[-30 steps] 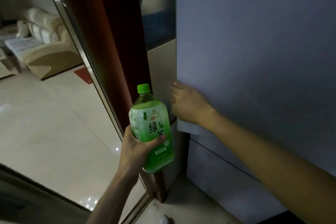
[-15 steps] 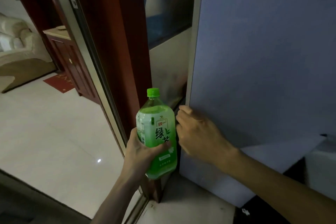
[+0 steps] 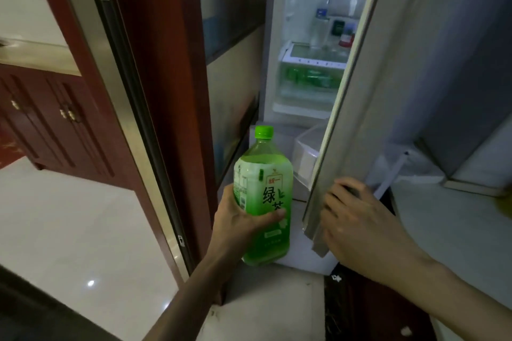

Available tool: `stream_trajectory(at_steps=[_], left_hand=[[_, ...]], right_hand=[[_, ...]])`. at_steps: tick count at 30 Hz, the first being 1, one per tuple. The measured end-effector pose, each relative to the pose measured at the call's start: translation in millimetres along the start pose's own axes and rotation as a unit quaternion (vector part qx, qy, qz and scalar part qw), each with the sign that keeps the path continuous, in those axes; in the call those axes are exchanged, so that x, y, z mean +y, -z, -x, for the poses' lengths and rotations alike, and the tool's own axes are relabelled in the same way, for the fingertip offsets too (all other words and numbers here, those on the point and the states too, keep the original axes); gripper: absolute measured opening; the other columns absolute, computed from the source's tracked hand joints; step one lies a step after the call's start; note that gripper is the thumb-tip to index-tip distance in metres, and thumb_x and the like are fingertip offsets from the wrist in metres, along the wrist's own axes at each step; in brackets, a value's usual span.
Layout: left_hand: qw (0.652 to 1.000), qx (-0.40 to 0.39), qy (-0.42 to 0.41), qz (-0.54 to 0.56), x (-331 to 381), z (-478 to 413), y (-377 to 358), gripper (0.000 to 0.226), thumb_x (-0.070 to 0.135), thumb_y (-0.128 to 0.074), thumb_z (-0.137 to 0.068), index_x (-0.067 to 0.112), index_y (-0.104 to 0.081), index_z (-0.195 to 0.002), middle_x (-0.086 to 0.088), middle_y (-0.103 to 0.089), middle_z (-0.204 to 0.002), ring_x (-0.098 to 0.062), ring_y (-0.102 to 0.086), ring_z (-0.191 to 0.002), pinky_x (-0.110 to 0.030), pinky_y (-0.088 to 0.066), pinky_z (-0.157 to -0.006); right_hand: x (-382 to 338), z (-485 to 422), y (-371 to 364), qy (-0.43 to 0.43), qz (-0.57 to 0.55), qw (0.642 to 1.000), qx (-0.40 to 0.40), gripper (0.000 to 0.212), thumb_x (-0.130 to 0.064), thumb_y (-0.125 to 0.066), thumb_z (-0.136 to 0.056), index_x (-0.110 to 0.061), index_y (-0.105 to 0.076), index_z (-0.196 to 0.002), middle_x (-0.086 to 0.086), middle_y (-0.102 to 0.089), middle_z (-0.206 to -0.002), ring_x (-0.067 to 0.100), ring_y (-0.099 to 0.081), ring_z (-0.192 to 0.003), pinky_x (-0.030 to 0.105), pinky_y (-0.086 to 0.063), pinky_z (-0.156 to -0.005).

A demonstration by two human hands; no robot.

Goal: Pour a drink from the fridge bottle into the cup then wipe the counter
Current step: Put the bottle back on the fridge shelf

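Fridge door (image 3: 415, 69) stands ajar, its edge running down between the two hands, with a lit gap of shelves above the left hand. Left hand (image 3: 241, 225) is clamped round the green tea bottle (image 3: 264, 196), upright, cap on, just left of the door edge and close to the red wooden frame (image 3: 163, 69) on its other side. Right hand (image 3: 357, 219) curls its fingers over the door's lower edge. Half a second ago that door was nearly shut; now it has swung wide. Shelf contents are blurred, and the worktop (image 3: 454, 230) beyond the right hand is cut off.
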State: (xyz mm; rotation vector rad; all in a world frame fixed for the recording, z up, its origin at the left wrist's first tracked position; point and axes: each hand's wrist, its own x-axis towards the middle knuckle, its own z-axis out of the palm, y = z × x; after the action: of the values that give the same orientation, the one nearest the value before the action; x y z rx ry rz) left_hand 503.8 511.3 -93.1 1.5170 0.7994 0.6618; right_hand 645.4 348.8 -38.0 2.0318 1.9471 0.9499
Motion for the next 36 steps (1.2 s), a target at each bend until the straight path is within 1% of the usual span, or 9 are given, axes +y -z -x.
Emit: stream_trajectory(at_steps=[4, 12, 16, 19, 21, 24, 30, 33, 36], left_hand=[[0.999, -0.033, -0.017, 0.023, 11, 0, -12, 0.076, 0.026, -0.096, -0.055, 0.019, -0.054, -0.117, 0.001, -0.074, -0.104, -0.013, -0.074, -0.090, -0.041, -0.061, -0.082], [0.993, -0.087, -0.064, 0.045, 39, -4, -37, 0.077, 0.052, -0.090, -0.053, 0.017, -0.063, -0.115, 0.001, -0.076, -0.102, -0.018, -0.074, -0.093, -0.047, -0.060, -0.083], [0.994, -0.081, -0.057, 0.053, 51, -6, -47, 0.077, 0.057, -0.088, -0.051, 0.018, -0.062, -0.112, 0.004, -0.076, -0.098, -0.012, -0.074, -0.089, -0.044, -0.061, -0.081], [0.993, -0.092, -0.052, 0.059, 55, -7, -52, 0.074, 0.052, -0.088, -0.058, 0.018, -0.058, -0.116, 0.004, -0.075, -0.103, -0.011, -0.074, -0.091, -0.044, -0.060, -0.084], [0.992, -0.095, -0.055, 0.063, 54, -6, -55, 0.065, 0.040, -0.088, -0.066, 0.016, -0.055, -0.117, 0.004, -0.073, -0.105, -0.011, -0.073, -0.093, -0.043, -0.060, -0.085], [0.992, -0.092, -0.045, 0.068, 50, -8, -58, 0.059, 0.029, -0.088, -0.069, 0.017, -0.052, -0.114, 0.005, -0.071, -0.105, -0.012, -0.072, -0.094, -0.043, -0.060, -0.085], [0.992, -0.101, -0.023, 0.070, 47, -32, -69, 0.074, 0.042, -0.090, -0.049, 0.022, -0.058, -0.112, 0.004, -0.074, -0.103, -0.017, -0.073, -0.093, -0.048, -0.059, -0.084], [0.989, -0.118, -0.025, 0.085, 49, -46, -80, 0.075, 0.044, -0.090, -0.050, 0.021, -0.061, -0.115, 0.002, -0.075, -0.103, -0.019, -0.074, -0.093, -0.049, -0.059, -0.083], [0.986, -0.133, -0.020, 0.102, 50, -59, -93, 0.072, 0.046, -0.089, -0.055, 0.021, -0.063, -0.117, 0.002, -0.076, -0.105, -0.019, -0.074, -0.095, -0.048, -0.059, -0.085]], right_hand=[[7, 17, 18, -0.018, 0.005, 0.999, -0.048, 0.015, -0.024, -0.070, -0.070, -0.012, -0.066, -0.062, 0.006, -0.057, -0.064, 0.026, -0.050, -0.070, 0.043, -0.040, -0.085], [21, 9, 38, -0.102, -0.032, 0.991, -0.080, 0.021, -0.028, -0.051, -0.081, -0.018, -0.060, -0.065, 0.002, -0.055, -0.065, 0.024, -0.053, -0.065, 0.037, -0.042, -0.064], [35, 1, 27, -0.186, -0.081, 0.963, -0.179, 0.035, -0.036, -0.038, -0.095, -0.018, -0.060, -0.116, 0.002, -0.060, -0.110, 0.022, -0.058, -0.101, 0.037, -0.047, -0.082], [44, -3, 7, -0.254, -0.141, 0.932, -0.217, 0.043, -0.035, -0.043, -0.096, -0.010, -0.047, -0.131, 0.007, -0.052, -0.127, 0.025, -0.054, -0.112, 0.039, -0.050, -0.086], [48, -4, -3, -0.275, -0.156, 0.920, -0.231, 0.040, -0.032, -0.045, -0.095, -0.007, -0.047, -0.125, 0.011, -0.052, -0.124, 0.029, -0.057, -0.108, 0.037, -0.050, -0.078], [50, -5, -5, -0.266, -0.127, 0.923, -0.249, 0.024, -0.031, -0.044, -0.097, -0.009, -0.052, -0.096, 0.012, -0.051, -0.105, 0.031, -0.061, -0.089, 0.033, -0.038, -0.062], [74, -8, -2, -0.283, -0.101, 0.924, -0.235, 0.042, -0.029, -0.040, -0.098, -0.014, -0.036, -0.059, 0.001, -0.039, -0.064, 0.024, -0.049, -0.060, 0.028, -0.036, -0.058], [93, -20, -12, -0.326, -0.118, 0.909, -0.230, 0.041, -0.028, -0.043, -0.097, -0.015, -0.033, -0.060, 0.009, -0.056, -0.076, 0.032, -0.062, -0.077, 0.029, -0.039, -0.062], [116, -33, -31, -0.365, -0.110, 0.893, -0.238, 0.034, -0.032, -0.045, -0.096, -0.012, -0.044, -0.068, 0.012, -0.064, -0.093, 0.032, -0.065, -0.090, 0.030, -0.039, -0.066]])
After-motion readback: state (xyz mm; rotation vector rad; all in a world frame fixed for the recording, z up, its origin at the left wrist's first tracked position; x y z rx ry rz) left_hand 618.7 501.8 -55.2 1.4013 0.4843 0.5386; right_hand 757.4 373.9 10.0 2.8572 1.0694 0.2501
